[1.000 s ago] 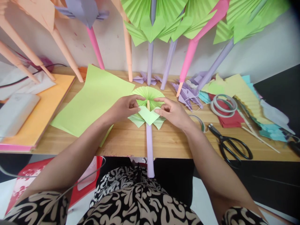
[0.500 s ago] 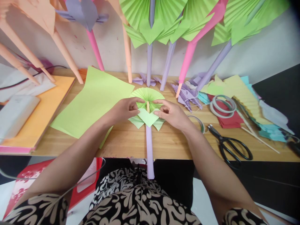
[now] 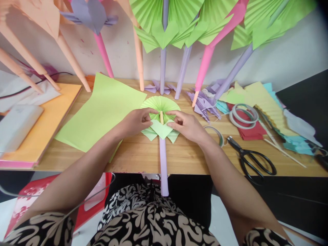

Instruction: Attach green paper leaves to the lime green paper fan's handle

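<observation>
A green pleated paper fan (image 3: pixel 161 102) on a lilac paper stick (image 3: pixel 163 160) lies on the wooden table (image 3: pixel 184 155), the stick hanging over the front edge. A green folded heart piece (image 3: pixel 161 128) sits over the fan's base. My left hand (image 3: pixel 135 121) pinches the heart piece's left edge. My right hand (image 3: pixel 187 124) pinches its right edge, fingers curled.
A large green sheet (image 3: pixel 102 109) lies to the left, beside an orange paper stack (image 3: pixel 43 126). Black scissors (image 3: pixel 252 159), tape rolls (image 3: pixel 242 114) and paper scraps (image 3: pixel 266 106) lie to the right. Finished paper fans (image 3: pixel 164 27) lean on the wall behind.
The fan and both hands have shifted very slightly; the heart piece sits a little lower against the fan's base. Both pinches are unchanged.
</observation>
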Available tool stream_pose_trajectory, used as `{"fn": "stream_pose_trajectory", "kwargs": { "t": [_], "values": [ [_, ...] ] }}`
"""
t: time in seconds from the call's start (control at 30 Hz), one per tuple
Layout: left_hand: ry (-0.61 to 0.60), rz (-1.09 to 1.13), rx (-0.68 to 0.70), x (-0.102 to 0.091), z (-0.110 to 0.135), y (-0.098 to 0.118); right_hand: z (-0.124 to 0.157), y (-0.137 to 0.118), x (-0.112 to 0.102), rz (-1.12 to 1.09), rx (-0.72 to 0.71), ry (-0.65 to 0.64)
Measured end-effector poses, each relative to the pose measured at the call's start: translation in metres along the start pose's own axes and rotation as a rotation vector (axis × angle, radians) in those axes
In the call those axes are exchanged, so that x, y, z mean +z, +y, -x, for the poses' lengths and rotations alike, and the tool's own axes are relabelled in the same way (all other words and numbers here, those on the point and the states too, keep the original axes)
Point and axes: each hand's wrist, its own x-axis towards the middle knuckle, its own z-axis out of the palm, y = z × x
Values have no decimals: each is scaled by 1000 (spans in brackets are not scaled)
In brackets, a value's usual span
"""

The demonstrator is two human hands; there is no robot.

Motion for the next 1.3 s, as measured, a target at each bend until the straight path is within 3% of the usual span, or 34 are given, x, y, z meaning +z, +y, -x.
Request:
{"fn": "stream_pose_trajectory", "kwargs": {
  "t": [1.07,1.3],
  "values": [
    [16,-99,3,5,-2,-5,-1,4,1,101,-1,12],
    [233,-97,30,5,1,-2,-1,5,1,107,-64,55]
  ]
}}
